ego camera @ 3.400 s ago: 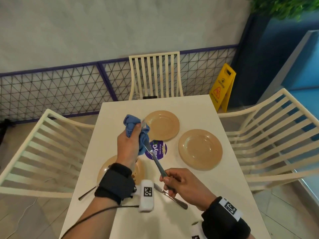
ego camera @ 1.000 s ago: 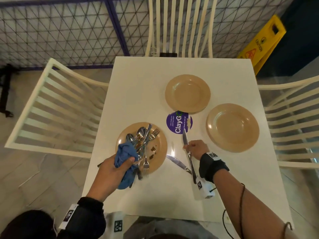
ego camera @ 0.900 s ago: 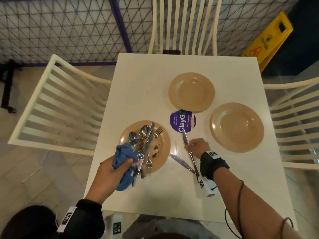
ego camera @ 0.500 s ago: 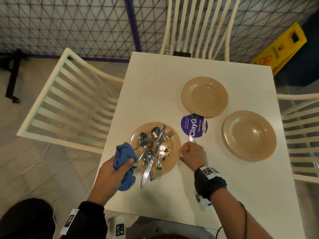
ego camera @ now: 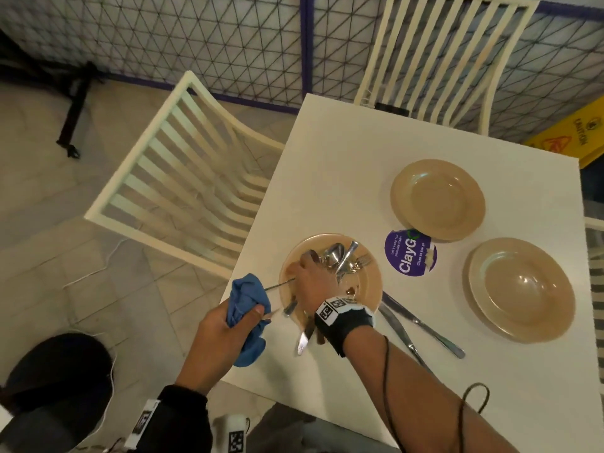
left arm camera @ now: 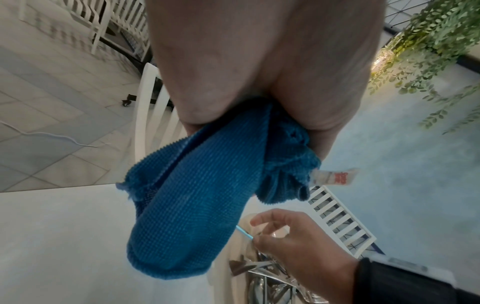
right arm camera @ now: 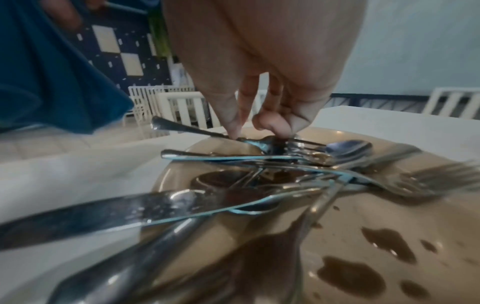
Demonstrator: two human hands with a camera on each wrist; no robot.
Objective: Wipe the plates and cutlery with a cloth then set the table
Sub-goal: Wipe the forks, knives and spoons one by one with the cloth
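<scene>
Presumably to pick out the next piece for wiping, a fork handle (right arm camera: 187,128) is pinched by the right hand (ego camera: 315,277) in the cutlery pile (ego camera: 340,261) on the near plate (ego camera: 371,289); the blue cloth (ego camera: 246,300) is kept bunched in the left hand (ego camera: 217,338) beside it, ready.

The near-left plate (ego camera: 372,289) is crowded with a heap of cutlery (ego camera: 343,261), and the right hand (ego camera: 315,279) and the left hand (ego camera: 222,335) with its bunched cloth (ego camera: 246,299) close off its left side. Two knives (ego camera: 421,325) lie between that plate and the right-hand plate (ego camera: 523,289), narrowing the gap. Bare table (ego camera: 343,165) lies open toward the far-left corner and along the near edge.
</scene>
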